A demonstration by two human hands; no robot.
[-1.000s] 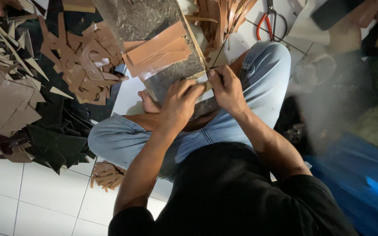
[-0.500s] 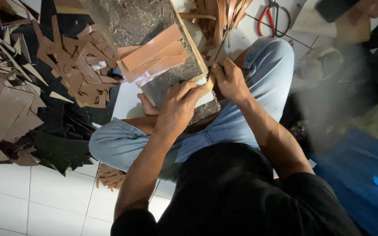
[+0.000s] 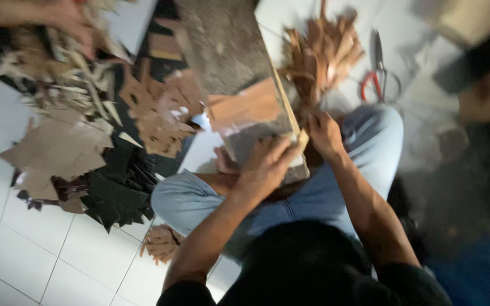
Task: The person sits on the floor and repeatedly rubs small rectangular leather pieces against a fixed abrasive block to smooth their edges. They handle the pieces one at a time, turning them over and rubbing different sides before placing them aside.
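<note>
I sit cross-legged in blue jeans with a grey stone slab (image 3: 222, 51) propped across my lap. A brown leather piece (image 3: 245, 107) lies flat on the slab. My left hand (image 3: 267, 161) presses on the slab's near edge, fingers curled over a small pale strip. My right hand (image 3: 324, 133) sits at the slab's right edge beside a thin wooden strip (image 3: 283, 102), fingers closed on something small that the blur hides.
Brown leather offcuts (image 3: 163, 110) and dark scraps (image 3: 114, 198) are piled on the white tiles at left. A heap of tan strips (image 3: 321, 56) and red-handled scissors (image 3: 378, 79) lie beyond my right knee. Another person's hand (image 3: 66, 17) reaches in at top left.
The view has swung and blurred. My right hand slid from the slab's near edge out to its right side. The other person's hand now reaches into the scraps at top left.
</note>
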